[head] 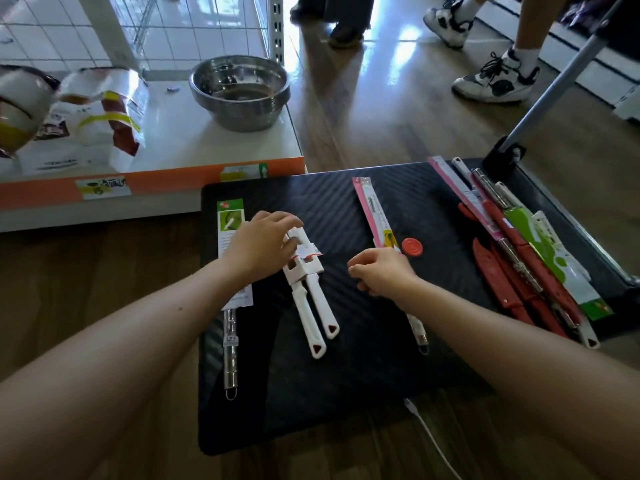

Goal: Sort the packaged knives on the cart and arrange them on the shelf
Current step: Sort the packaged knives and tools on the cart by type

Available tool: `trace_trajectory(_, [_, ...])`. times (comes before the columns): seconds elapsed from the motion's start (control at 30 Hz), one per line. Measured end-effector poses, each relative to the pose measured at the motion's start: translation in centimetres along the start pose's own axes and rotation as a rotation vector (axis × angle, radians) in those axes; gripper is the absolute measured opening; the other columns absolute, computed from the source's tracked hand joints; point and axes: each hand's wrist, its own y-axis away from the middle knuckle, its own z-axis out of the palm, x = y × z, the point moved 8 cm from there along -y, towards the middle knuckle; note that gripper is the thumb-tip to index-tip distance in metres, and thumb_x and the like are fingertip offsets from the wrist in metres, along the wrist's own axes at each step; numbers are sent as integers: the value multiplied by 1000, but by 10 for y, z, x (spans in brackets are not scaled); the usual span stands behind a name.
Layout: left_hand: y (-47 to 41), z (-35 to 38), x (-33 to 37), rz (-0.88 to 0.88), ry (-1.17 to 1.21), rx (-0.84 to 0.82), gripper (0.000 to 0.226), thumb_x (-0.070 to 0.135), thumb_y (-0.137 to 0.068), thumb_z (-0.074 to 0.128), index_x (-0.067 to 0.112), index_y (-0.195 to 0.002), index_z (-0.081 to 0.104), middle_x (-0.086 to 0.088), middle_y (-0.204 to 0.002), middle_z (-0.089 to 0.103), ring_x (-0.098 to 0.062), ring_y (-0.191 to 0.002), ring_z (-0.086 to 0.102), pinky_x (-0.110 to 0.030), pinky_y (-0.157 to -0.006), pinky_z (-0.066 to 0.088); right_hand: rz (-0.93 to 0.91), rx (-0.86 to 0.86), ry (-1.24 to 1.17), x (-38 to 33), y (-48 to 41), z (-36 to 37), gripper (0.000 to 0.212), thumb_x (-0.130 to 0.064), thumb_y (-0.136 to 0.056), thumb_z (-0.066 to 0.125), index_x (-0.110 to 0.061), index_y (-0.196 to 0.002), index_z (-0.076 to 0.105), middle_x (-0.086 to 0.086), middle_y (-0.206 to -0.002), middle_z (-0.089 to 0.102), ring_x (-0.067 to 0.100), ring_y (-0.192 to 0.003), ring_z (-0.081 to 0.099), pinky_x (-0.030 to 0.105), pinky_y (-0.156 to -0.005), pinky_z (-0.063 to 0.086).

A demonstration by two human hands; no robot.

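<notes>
Cart [346,375]: left hand [263,244] pinches white knife pack [306,263]; right hand [381,271] curled, grip unclear.

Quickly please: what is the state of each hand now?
Left hand: grips the white knife package.
Right hand: loosely curled, holds nothing visible.

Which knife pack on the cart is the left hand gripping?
The left hand grips the white-handled pair in a white sleeve, between the green pack and the pink pack.
</notes>
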Motion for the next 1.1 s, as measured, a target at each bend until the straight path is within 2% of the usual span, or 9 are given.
trace_trajectory(0.1, [-10,6,29,61,40,24,38,29,-96,47,21,-132,52,4,-141,50,-20,-131,42,-36,-103,37,-15,136,132,20,-1,-46,16,-16,-87,59,-18,-96,73,-1,-96,65,15,-87,61,28,-79,50])
trace_trajectory(0.23, [-26,21,81,149,31,-24,39,33,-96,45,26,-134,49,7,-143,47,-20,-132,39,-38,-105,37,22,302,285,53,4,-114,21,-15,-86,59,-15,-103,71,4,-112,69,21,-107,61,24,-84,43])
trace_trajectory(0.47, [-36,58,210,490,-41,-106,44,34,-94,46,29,-138,44,10,-146,42,-18,-136,33,-38,-107,34,152,543,350,128,26,-222,22,-18,-84,59,-13,-103,70,8,-113,68,25,-107,60,30,-85,44])
trace_trajectory(0.6, [-29,81,276,707,-137,-143,47,36,-95,43,31,-142,36,10,-149,35,-18,-138,29,-38,-105,35,210,539,343,156,35,-241,25,-24,-86,60,-12,-106,69,9,-114,67,27,-108,60,31,-86,45])
trace_trajectory(0.67, [-26,92,297,770,-156,-166,49,36,-96,42,34,-145,31,13,-151,31,-18,-139,27,-36,-105,33,233,470,391,167,32,-238,31,-32,-86,61,-13,-111,67,8,-114,67,26,-106,60,30,-82,45])
trace_trajectory(0.8, [-17,114,319,874,-204,-240,50,35,-99,35,37,-147,22,15,-155,23,-18,-140,23,-32,-105,29,276,330,520,182,24,-223,35,-43,-89,57,-13,-106,64,7,-107,66,24,-97,60,28,-71,41])
trace_trajectory(0.97, [-12,138,326,922,-337,-324,51,35,-100,34,38,-149,16,11,-158,17,-22,-143,17,-33,-109,26,261,343,531,183,19,-222,38,-39,-89,59,-8,-109,62,10,-108,64,26,-99,61,34,-79,48])
trace_trajectory(1.1, [-15,144,329,961,-444,-307,54,36,-98,40,37,-148,20,6,-151,26,-24,-138,23,-36,-109,33,236,363,541,186,16,-223,27,-29,-88,63,-8,-106,58,10,-105,61,29,-97,59,34,-73,44])
